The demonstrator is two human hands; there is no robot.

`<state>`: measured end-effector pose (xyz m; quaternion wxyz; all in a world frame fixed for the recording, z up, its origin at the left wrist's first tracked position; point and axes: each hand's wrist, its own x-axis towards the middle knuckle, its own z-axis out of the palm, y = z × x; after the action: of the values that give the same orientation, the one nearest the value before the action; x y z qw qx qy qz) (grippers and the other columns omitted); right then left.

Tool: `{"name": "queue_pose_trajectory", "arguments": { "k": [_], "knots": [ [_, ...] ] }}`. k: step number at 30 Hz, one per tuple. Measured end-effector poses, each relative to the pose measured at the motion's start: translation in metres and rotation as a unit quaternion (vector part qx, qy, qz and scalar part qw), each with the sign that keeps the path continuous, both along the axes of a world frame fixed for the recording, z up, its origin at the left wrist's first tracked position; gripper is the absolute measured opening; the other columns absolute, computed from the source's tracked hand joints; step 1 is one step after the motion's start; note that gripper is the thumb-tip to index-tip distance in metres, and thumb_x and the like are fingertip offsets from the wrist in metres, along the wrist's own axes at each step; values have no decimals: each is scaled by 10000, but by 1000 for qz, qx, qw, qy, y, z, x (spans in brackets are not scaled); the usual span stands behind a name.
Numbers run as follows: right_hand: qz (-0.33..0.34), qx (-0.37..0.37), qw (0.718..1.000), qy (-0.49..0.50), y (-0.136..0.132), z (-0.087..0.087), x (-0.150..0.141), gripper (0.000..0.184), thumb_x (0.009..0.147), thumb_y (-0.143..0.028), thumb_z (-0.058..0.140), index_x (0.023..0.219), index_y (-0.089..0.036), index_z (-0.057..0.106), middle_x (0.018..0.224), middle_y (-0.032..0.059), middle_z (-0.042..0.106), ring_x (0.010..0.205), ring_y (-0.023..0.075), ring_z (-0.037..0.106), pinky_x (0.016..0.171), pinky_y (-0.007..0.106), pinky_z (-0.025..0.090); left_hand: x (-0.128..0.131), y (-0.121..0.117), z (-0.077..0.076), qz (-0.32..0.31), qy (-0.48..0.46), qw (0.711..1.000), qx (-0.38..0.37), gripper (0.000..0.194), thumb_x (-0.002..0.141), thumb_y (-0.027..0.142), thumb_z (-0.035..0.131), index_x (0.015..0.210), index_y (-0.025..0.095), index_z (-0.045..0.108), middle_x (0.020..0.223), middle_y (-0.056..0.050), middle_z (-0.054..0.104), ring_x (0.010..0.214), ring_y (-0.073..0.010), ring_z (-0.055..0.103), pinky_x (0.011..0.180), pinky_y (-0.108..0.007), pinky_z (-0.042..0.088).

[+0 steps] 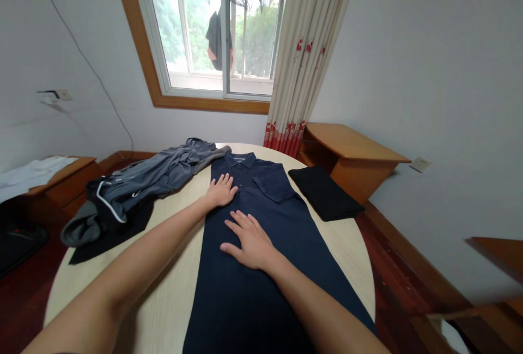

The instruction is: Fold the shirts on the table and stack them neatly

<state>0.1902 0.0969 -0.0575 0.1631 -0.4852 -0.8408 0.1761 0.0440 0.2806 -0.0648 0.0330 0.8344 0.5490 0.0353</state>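
A navy polo shirt [265, 223] lies spread front side up on the round table [171, 267], its collar at the far end. The sleeve on the right is laid inward across the chest. My left hand [220, 191] rests flat on the upper left part of the shirt, fingers spread, beside the buttons. Nearer to me, my right hand [248, 240] lies on the middle of the shirt with its fingers apart. Neither hand holds anything. The left sleeve is not visible, and my right forearm covers some of the lower part.
On the table's left lies a heap of grey and black clothes [163, 171]. A folded black garment [324, 191] lies at the right edge. Behind it stands a wooden cabinet [355, 144], next to a long curtain [306, 60] and a window [196, 27].
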Motion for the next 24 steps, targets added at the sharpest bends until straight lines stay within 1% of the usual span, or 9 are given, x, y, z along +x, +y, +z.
{"name": "queue_pose_trajectory", "arguments": {
  "k": [2, 4, 7, 10, 13, 16, 20, 22, 24],
  "knots": [
    [-2, 16, 1000, 6, -1, -2, -2, 662, 923, -576, 563, 1458, -190, 515, 1603, 146, 352, 1511, 290, 256, 1230, 509, 184, -3, -25, -6, -7, -5, 1000, 18, 657, 1025, 472, 226, 1567, 108, 304, 1656, -161, 189, 1537, -306, 157, 1215, -533, 158],
    [-13, 39, 999, 29, -1, -1, -3, 574, 918, -507, 596, 1402, -199, 572, 1556, 136, 435, 1468, 278, 348, 1212, 482, 249, -7, -46, -9, -9, -8, 999, 30, 645, 1025, 467, 240, 1569, 127, 303, 1656, -152, 196, 1538, -297, 157, 1217, -536, 151],
    [-89, 76, 991, 68, -3, 7, 9, 382, 948, -389, 559, 1263, -200, 663, 1380, 113, 606, 1306, 241, 526, 1122, 397, 389, -10, -78, -10, -25, -9, 999, 29, 656, 1020, 489, 259, 1576, 141, 295, 1652, -148, 206, 1538, -298, 158, 1218, -544, 152],
    [-211, 77, 973, 45, -7, 20, 41, 333, 965, -336, 507, 1203, -177, 677, 1259, 117, 655, 1192, 241, 585, 1042, 362, 446, -11, -116, -11, -50, -13, 999, 15, 689, 1017, 526, 253, 1579, 129, 290, 1654, -152, 184, 1541, -300, 139, 1221, -546, 148],
    [-301, 36, 952, -40, -20, 29, 81, 377, 938, -330, 535, 1247, -145, 648, 1277, 155, 621, 1215, 286, 567, 1018, 379, 454, -7, -158, -12, -102, -26, 994, -1, 714, 1016, 561, 249, 1585, 131, 276, 1655, -161, 166, 1542, -305, 127, 1221, -548, 144],
    [-374, -17, 918, -128, -40, 30, 112, 436, 902, -289, 559, 1293, -101, 600, 1292, 212, 583, 1211, 329, 565, 979, 406, 468, 3, -193, -12, -172, -46, 984, -6, 720, 1015, 590, 250, 1596, 165, 246, 1658, -155, 163, 1544, -298, 118, 1225, -533, 132],
    [-421, -67, 887, -179, -62, 28, 133, 480, 850, -233, 578, 1295, -55, 561, 1263, 259, 588, 1163, 360, 603, 902, 407, 493, 16, -217, -5, -271, -66, 960, -33, 709, 1009, 616, 283, 1598, 224, 234, 1664, -124, 172, 1547, -279, 107, 1226, -536, 116],
    [-431, -94, 881, -169, -66, 29, 139, 490, 820, -218, 618, 1278, -53, 564, 1227, 256, 619, 1118, 336, 640, 867, 368, 504, 18, -222, -1, -292, -71, 953, -48, 695, 1007, 622, 296, 1580, 229, 285, 1659, -126, 193, 1545, -285, 124, 1220, -557, 119],
    [-432, -133, 883, -130, -68, 31, 146, 456, 784, -196, 670, 1216, -66, 601, 1156, 224, 668, 1045, 294, 678, 809, 315, 516, 19, -224, 2, -292, -73, 952, -54, 676, 1013, 611, 291, 1561, 219, 336, 1652, -132, 216, 1542, -290, 139, 1216, -571, 117]
  ]
}}
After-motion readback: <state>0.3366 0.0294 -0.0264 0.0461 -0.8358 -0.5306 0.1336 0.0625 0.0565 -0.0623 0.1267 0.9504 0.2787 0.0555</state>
